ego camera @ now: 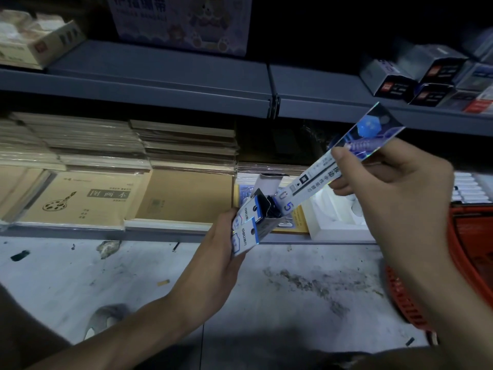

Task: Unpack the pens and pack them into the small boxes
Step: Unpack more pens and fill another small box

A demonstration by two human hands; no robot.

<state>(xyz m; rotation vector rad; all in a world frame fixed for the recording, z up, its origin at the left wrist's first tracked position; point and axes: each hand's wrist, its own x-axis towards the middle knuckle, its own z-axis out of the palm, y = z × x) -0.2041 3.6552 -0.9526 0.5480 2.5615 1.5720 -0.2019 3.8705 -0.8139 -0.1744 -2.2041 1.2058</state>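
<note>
We saw grey shelving [160, 76] fill the upper half of the view, with a dusty, littered floor [293, 289] below it. On the lower shelf, stacks of brown sketchbooks [93, 198] took up the left and middle. A red basket [408, 297] stood on the floor at the right edge, partly hidden by the right forearm. A carton printed with cartoon bears [181, 20] sat on the upper shelf, a cream box [34, 46] far to its left and a cluster of dark small boxes [394, 86] far to its right. A white moulded tray [336, 217] lay on the lower shelf behind the hands, which partly hid it.

In front of the shelves, the right hand [394, 188] pinched a long box [320, 177], thumb on its upper face and fingers curled beneath. The box was held in the air with its long axis on a diagonal. Its shiny blue end pointed up and to the right, and its white printed end pointed down and to the left.

The left hand [221, 252] gripped a white-and-blue pack [246, 231], its fingers wrapped round the lower end. The pack tilted up to the right with a flap [266, 182] standing open at its top. The lower end of the long box met that open mouth. We saw dark shapes there, but we could not tell whether they were pens.
</note>
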